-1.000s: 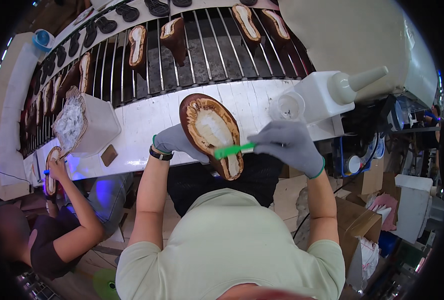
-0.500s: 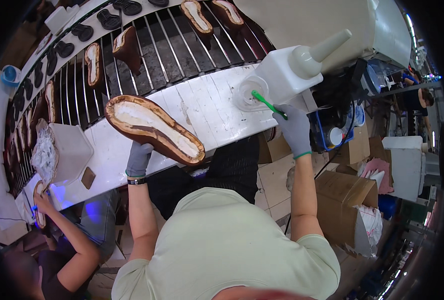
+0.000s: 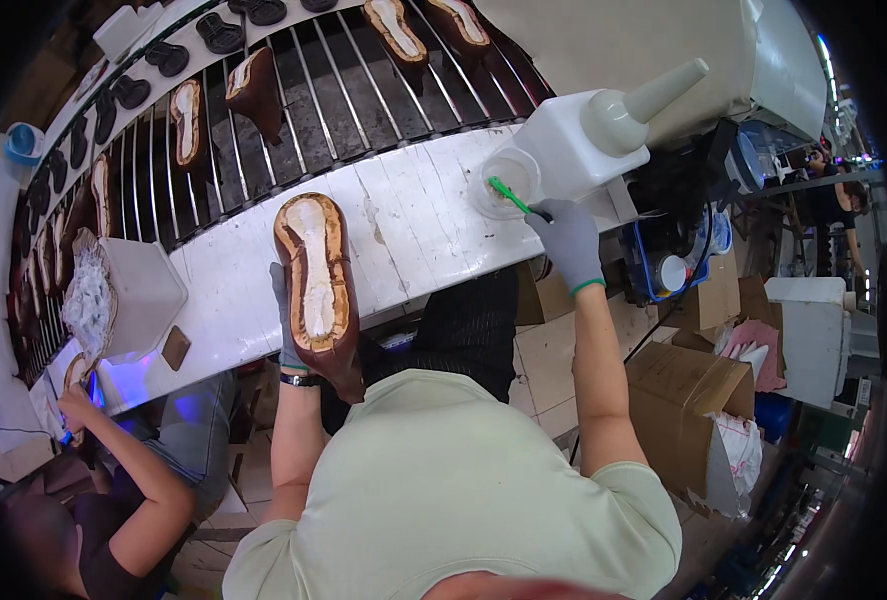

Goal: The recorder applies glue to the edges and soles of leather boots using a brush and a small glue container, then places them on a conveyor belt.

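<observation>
The gray-gloved left hand grips a brown, long shoe left of the frame's middle, seemingly so its bottom faces up, while the gray-gloved right hand pinches a green plastic brush pointing into a clear round cup.

Tiled floor (pale, partly cluttered)

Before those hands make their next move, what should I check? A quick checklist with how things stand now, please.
1. Brown shoe held by the left hand: ok.
2. Shoe's pale underside facing up: ok.
3. Left-hand fingers secure beneath the shoe: cannot tell; the shoe hides them.
4. Green brush gripped in the right hand: ok.
5. Brush head at the clear cup: ok.
6. Brush head loaded with whatever the cup holds: cannot tell; too small to see.
</observation>
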Tool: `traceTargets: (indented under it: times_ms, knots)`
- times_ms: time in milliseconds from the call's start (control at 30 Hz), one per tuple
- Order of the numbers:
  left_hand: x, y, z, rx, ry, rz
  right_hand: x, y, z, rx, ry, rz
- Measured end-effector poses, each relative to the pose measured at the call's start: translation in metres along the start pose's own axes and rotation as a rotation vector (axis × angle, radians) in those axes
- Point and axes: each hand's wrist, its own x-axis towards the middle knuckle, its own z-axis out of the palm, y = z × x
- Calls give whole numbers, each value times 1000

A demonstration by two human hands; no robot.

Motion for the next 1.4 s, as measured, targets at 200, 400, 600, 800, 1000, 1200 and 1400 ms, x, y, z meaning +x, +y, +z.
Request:
traceTargets:
  times_ms: [200,400,600,800,1000,1200,1400]
  knots:
    - [-1,6,0,-174,-279,-136,-21,8,7,963,-187,473]
    - [5,-10,20,386,43,8,-10,-30,-5,1287,-325,316]
    - [0,-22,61,591,47,21,-20,-91,-58,973,-411,-1]
    - [-4,-21,86,829,-4,118,-37,-114,-70,861,-536,-190]
    - [-8,-22,98,879,-15,150,-40,-114,-69,747,-493,-219]
    - [-10,-20,109,1056,-59,169,-32,-119,-61,656,-331,-201]
    - [-13,-17,116,1160,-120,181,-16,-123,-57,643,-256,-222]
